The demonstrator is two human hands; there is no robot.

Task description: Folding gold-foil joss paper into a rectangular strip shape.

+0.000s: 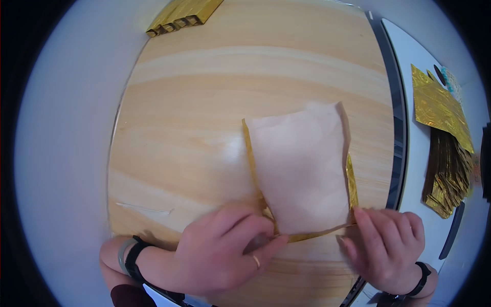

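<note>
Folded gold paper sheet (pixel 302 174), near edge in both hands' grip.

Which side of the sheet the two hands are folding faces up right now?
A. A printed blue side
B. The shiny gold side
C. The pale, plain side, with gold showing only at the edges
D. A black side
C: the sheet shows a pale pinkish face, with thin gold strips along its left, right and near edges, where the left hand and right hand pinch it.
</note>
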